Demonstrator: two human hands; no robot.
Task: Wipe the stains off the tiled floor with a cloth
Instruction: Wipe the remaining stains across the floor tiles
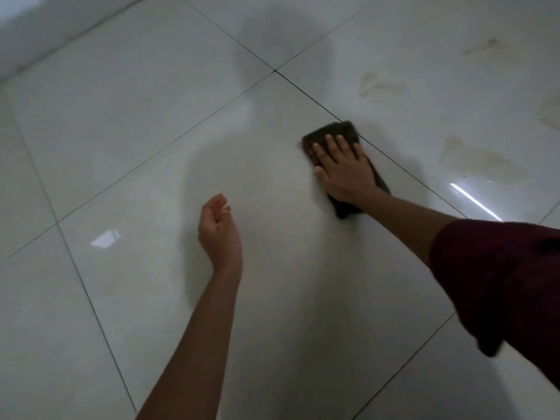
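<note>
A dark brown cloth lies flat on the glossy white tiled floor, across a dark grout line. My right hand presses down on the cloth with fingers spread, covering its middle. My left hand hovers above the floor to the left and nearer me, fingers loosely curled, holding nothing. Pale yellowish stains mark the tiles to the right of the cloth, with another stain closer to the hand and a fainter stain farther off.
A white wall base runs along the far left. Dark grout lines cross the floor diagonally. A bright light reflection streaks the tile at the right. My dark red sleeve fills the right edge.
</note>
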